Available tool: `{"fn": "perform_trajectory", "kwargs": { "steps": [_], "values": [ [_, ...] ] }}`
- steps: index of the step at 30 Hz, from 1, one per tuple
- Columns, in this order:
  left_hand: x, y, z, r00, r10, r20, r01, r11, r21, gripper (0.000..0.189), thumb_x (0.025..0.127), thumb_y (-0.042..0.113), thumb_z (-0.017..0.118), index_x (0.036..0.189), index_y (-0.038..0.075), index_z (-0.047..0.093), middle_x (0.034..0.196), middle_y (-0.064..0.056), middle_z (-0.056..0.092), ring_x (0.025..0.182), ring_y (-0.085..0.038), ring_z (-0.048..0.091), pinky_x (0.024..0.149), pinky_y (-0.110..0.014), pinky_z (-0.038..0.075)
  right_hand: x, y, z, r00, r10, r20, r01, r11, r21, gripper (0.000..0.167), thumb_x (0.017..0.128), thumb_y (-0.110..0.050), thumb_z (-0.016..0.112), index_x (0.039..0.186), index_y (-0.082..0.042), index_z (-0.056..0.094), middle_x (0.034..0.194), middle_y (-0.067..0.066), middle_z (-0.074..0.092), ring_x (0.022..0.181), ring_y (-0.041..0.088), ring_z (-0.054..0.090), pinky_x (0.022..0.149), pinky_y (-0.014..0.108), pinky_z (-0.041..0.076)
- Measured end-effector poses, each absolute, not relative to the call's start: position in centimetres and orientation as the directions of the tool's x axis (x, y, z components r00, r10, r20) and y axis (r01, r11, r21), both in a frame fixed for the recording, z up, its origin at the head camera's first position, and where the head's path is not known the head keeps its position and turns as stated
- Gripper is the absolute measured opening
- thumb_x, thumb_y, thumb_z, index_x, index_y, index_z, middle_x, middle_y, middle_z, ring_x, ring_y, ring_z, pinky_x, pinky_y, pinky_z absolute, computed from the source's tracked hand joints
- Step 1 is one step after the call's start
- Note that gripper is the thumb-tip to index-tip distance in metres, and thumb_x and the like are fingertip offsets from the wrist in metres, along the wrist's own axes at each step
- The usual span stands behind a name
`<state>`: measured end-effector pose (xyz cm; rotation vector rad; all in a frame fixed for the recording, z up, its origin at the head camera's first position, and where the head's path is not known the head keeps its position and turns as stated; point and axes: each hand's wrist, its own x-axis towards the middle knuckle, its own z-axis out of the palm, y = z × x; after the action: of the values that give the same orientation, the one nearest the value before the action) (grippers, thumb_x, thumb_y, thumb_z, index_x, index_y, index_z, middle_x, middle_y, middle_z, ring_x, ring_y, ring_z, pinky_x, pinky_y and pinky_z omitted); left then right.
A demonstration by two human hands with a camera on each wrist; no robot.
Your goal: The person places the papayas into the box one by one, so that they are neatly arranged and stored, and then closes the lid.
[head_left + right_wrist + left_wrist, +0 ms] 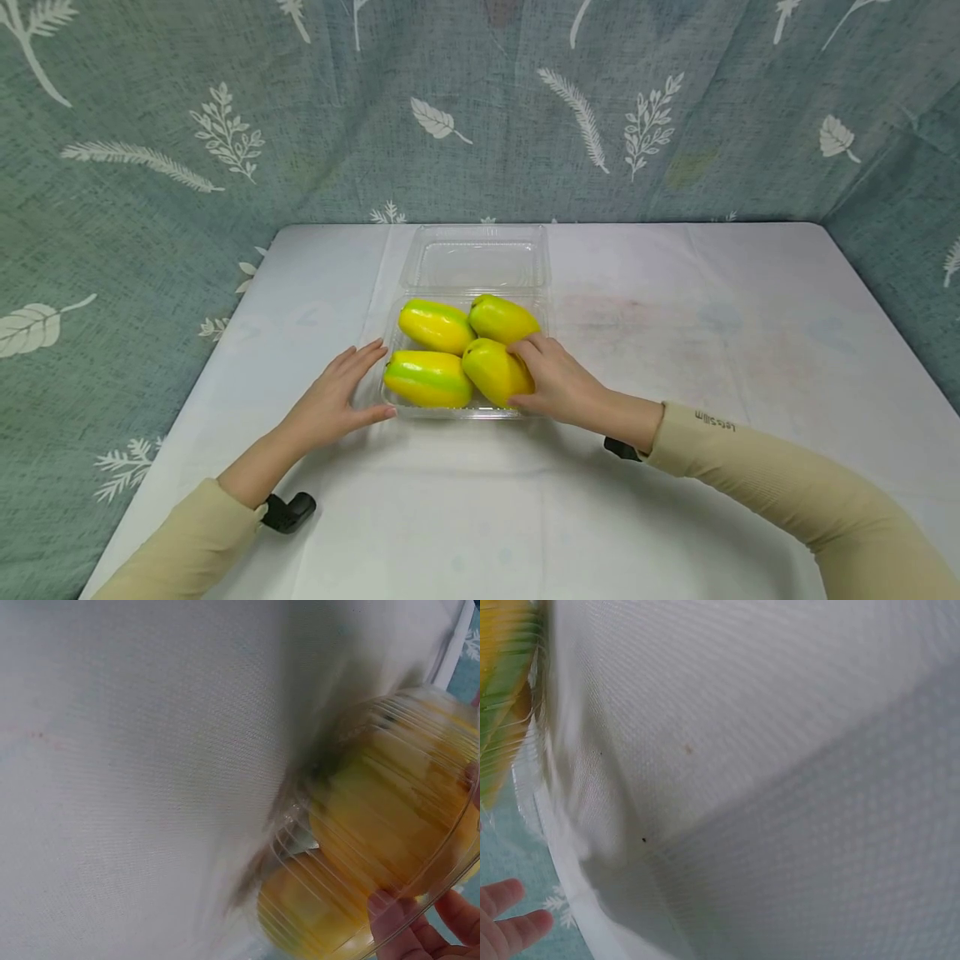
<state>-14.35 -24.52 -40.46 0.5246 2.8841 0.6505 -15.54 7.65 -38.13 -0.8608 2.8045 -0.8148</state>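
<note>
A clear plastic clamshell box (pixel 457 413) holds several yellow-green mangoes in two rows, and its lid (pixel 480 260) lies folded back behind it. My right hand (pixel 555 382) grips the front right mango (pixel 495 371), fingers over its far side and thumb at its near end. In the right wrist view, two mangoes (pixel 390 817) show through the ribbed box wall, with fingers (pixel 394 926) at its rim. My left hand (pixel 333 398) is spread at the box's left side, fingertips right at the rim, beside the front left mango (pixel 427 379).
A white cloth covers the table (pixel 450 517). Behind it and at both sides hangs a grey-green leaf-print curtain (pixel 465 108). A black wrist device (pixel 288 512) shows under the left sleeve, another (pixel 621 449) under the right.
</note>
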Motion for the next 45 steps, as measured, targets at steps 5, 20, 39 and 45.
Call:
{"fn": "perform_trajectory", "kwargs": {
  "steps": [5,20,39,45],
  "values": [
    [-14.4,-24.5,-40.4,-0.929,0.367,-0.054,0.308,0.844,0.439,0.084,0.077,0.044,0.069,0.143,0.012,0.029,0.151,-0.009,0.022,0.135,-0.043,0.017,0.101,-0.067,0.02,-15.6,7.6,-38.2,-0.84,-0.54,0.056,-0.486,0.702,-0.521,0.06,0.07,-0.021,0.08,0.119,-0.002,0.051,0.114,0.012,0.051,0.102,0.025,0.047,0.087,0.035,0.044],
    [-14.5,-24.8,-40.5,-0.928,0.371,-0.029,0.316,0.825,0.468,0.081,0.08,0.041,0.067,0.144,0.012,0.027,0.151,-0.009,0.021,0.135,-0.042,0.016,0.1,-0.067,0.02,-16.2,8.2,-37.0,-0.852,-0.522,0.048,-0.456,0.694,-0.558,0.063,0.072,-0.023,0.078,0.125,-0.002,0.05,0.118,0.013,0.05,0.106,0.026,0.049,0.092,0.038,0.044],
    [-17.3,-25.5,-37.1,-0.923,0.385,0.001,0.342,0.818,0.463,0.079,0.084,0.044,0.061,0.145,0.01,0.024,0.151,-0.012,0.019,0.136,-0.042,0.014,0.101,-0.066,0.018,-18.4,9.6,-34.5,-0.874,-0.476,0.099,-0.431,0.662,-0.613,0.064,0.077,-0.022,0.074,0.131,-0.005,0.044,0.127,0.015,0.047,0.108,0.032,0.05,0.09,0.04,0.047],
    [-18.6,-25.5,-35.4,-0.922,0.387,0.023,0.352,0.81,0.468,0.079,0.085,0.044,0.06,0.145,0.009,0.023,0.151,-0.014,0.02,0.136,-0.042,0.014,0.103,-0.065,0.017,-19.5,10.0,-33.8,-0.886,-0.457,0.073,-0.395,0.665,-0.635,0.065,0.079,-0.021,0.072,0.134,-0.005,0.041,0.13,0.017,0.044,0.108,0.034,0.05,0.087,0.04,0.049]
  ]
}}
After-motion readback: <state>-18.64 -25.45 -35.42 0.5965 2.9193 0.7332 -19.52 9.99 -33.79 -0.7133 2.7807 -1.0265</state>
